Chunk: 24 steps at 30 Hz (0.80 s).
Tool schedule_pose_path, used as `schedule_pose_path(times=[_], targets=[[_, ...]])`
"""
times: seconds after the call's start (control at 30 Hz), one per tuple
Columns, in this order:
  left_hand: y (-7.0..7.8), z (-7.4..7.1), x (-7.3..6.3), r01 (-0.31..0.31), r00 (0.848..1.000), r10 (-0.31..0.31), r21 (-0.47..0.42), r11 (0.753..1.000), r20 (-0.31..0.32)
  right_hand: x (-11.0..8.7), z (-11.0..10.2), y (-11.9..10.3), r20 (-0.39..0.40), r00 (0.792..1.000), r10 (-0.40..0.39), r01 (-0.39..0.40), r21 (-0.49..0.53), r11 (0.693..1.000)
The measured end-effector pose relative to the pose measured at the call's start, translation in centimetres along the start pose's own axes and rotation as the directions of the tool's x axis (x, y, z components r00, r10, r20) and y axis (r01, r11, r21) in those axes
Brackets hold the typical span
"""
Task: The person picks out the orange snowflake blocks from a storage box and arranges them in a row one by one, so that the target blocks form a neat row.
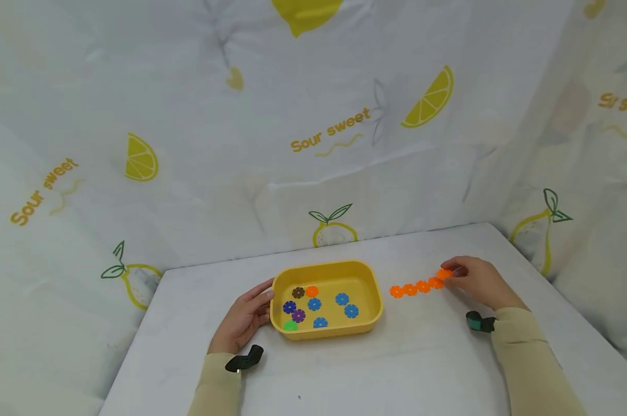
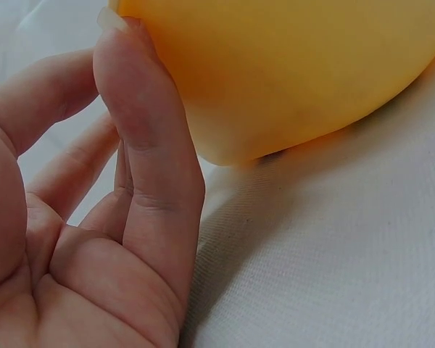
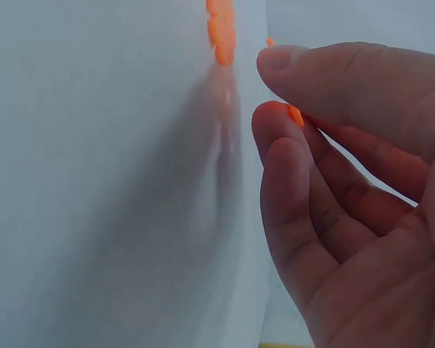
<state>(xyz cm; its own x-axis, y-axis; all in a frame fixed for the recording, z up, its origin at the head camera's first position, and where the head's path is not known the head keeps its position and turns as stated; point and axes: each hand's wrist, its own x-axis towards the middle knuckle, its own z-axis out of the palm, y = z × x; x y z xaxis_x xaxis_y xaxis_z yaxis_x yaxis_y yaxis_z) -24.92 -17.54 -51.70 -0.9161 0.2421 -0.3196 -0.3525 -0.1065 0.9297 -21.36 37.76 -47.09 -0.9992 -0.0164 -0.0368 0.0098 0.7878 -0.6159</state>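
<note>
My left hand (image 1: 243,316) holds the left side of a yellow plastic tray (image 1: 326,334), its fingertips against the wall in the left wrist view. Several notched, flower-shaped plastic discs lie in the tray: blue discs (image 1: 351,311), a brown disc (image 1: 298,293), a purple disc (image 1: 298,316), a green disc (image 1: 290,326) and an orange one (image 1: 312,292). Right of the tray, a row of orange flower discs (image 1: 409,289) lies on the table. At the row's right end, my right hand (image 1: 477,282) pinches another orange flower disc (image 1: 443,274), mostly hidden by the fingers in the right wrist view.
The white-covered table (image 1: 396,370) runs back to a lemon-print curtain (image 1: 215,173), which also hangs on both sides. A dark wrist mount (image 1: 245,359) sits on the left wrist and another mount (image 1: 481,322) on the right. A tiny dark speck lies near the front.
</note>
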Motion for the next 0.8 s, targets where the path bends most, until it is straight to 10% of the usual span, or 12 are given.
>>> schedule_pose_path(times=[0.8], targets=[[0.0,0.0,0.2,0.001,1.0,-0.001,0.001,1.0,0.0,0.6,0.3,1.8,0.043,0.998,0.039,-0.037,-0.046,0.998]])
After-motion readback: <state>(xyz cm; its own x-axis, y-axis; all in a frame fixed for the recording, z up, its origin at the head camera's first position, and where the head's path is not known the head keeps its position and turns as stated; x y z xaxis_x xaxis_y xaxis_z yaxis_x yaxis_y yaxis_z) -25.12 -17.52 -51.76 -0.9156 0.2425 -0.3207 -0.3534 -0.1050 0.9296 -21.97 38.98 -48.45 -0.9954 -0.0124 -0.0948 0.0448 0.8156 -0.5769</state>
